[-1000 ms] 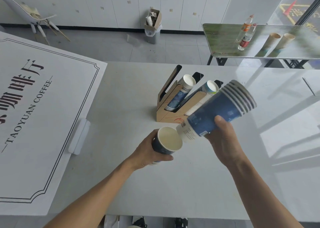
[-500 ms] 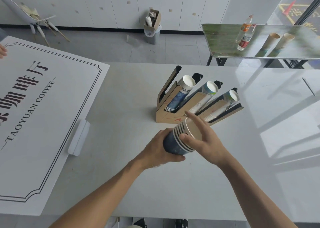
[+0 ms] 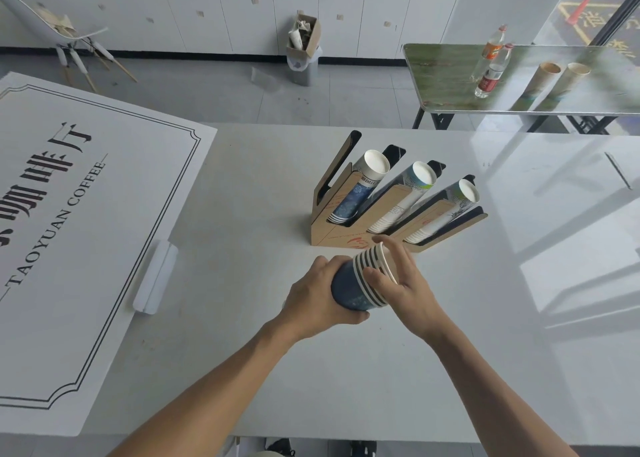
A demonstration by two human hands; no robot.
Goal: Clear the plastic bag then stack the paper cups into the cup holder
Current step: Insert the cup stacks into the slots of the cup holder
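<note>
A nested stack of dark blue paper cups (image 3: 360, 283) lies tilted just above the white table, its rims pointing up and right. My left hand (image 3: 317, 295) wraps the stack's lower body. My right hand (image 3: 403, 280) presses on the rims and covers the stack's mouth with spread fingers. Just behind stands the brown cardboard cup holder (image 3: 341, 234) with slanted slots. Three slots hold cup stacks: a blue-patterned one (image 3: 362, 186), a white and teal one (image 3: 405, 196) and a white one (image 3: 446, 210). The leftmost slot (image 3: 337, 165) is empty. No plastic bag is visible.
A large white sign board (image 3: 69, 231) printed TAOYUAN COFFEE covers the table's left side, with a white block (image 3: 154, 276) at its edge. A second table (image 3: 519, 78) at the back right carries bottles and paper tubes. A bin (image 3: 303, 58) and a chair (image 3: 62, 37) stand on the floor behind.
A second ago my right hand held the long stack up and my left a single cup. The stack went into that cup; both hands now hold the joined stack, almost still.
</note>
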